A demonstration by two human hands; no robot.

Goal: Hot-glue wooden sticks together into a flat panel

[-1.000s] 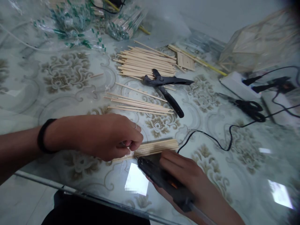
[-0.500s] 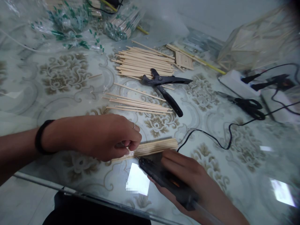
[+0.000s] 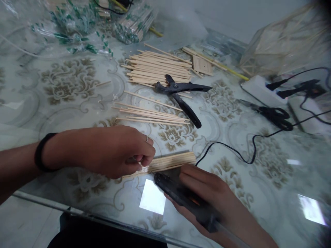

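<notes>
A row of wooden sticks (image 3: pixel 176 161) lies side by side on the glass-topped table. Over its left part my left hand (image 3: pixel 121 151) is closed, fingers curled down on the sticks; the fingertips are partly hidden. A shiny clear patch shows on the sticks just by those fingers. My right hand (image 3: pixel 207 193) is wrapped around a black hot glue gun (image 3: pixel 186 199), a clear glue stick coming out of its back end. The gun's nozzle points up and left, close to the near edge of the row by my left fingers; whether it touches is unclear.
Beyond my hands lie loose thin sticks (image 3: pixel 152 115), black cutters (image 3: pixel 178 91) and a larger pile of sticks (image 3: pixel 160 67). At right are scissors (image 3: pixel 274 115), a power strip (image 3: pixel 256 89), a black cord (image 3: pixel 232 150) and a stick frame (image 3: pixel 281 44). Plastic-wrapped sticks (image 3: pixel 137 22) lie behind.
Hardly anything differs. The view has shifted very slightly; both hands, the glue gun and the row of sticks keep nearly the same places.
</notes>
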